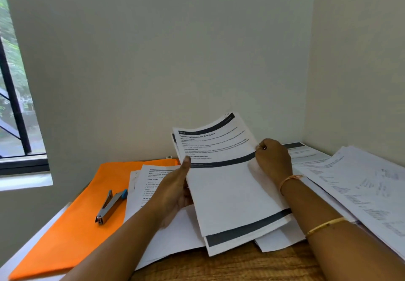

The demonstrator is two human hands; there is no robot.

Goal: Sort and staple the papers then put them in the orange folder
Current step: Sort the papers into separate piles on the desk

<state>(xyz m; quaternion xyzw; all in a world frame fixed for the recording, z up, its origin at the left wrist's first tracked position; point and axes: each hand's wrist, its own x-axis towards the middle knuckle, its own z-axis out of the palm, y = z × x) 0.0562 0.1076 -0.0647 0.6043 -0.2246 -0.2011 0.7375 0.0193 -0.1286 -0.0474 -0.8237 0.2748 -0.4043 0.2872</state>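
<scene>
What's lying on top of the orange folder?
A stapler lies on the orange folder, and printed papers overlap its right edge. The folder's part beneath those papers is hidden.

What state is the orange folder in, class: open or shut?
Shut: the orange folder lies flat, showing one plain cover, with the stapler resting on top.
</scene>
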